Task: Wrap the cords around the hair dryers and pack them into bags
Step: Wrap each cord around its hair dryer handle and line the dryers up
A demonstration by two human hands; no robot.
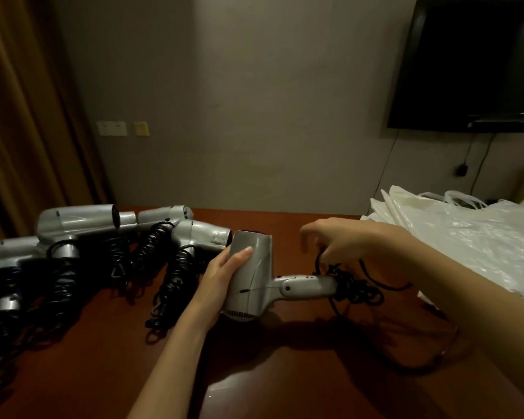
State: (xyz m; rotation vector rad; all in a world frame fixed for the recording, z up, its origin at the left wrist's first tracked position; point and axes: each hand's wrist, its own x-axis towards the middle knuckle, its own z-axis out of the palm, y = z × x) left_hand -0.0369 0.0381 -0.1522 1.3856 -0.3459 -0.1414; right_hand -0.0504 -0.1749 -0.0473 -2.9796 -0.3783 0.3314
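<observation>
At frame centre, the left hand (221, 275) grips a smooth silver hair dryer (254, 276) by its barrel; the right hand (342, 241) pinches its tangled black cord (350, 282) beside crinkly white plastic bags (466, 234).

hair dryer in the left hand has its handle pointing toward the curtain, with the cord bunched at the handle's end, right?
Not quite. The head view shows the left hand gripping the hair dryer with its handle pointing right, toward the plastic bags, not the curtain. The cord is indeed bunched at the handle's end, where the right hand works it.

arms: two, bare to past the elbows | sleeves: none visible | hands (221, 278): ungloved
</observation>
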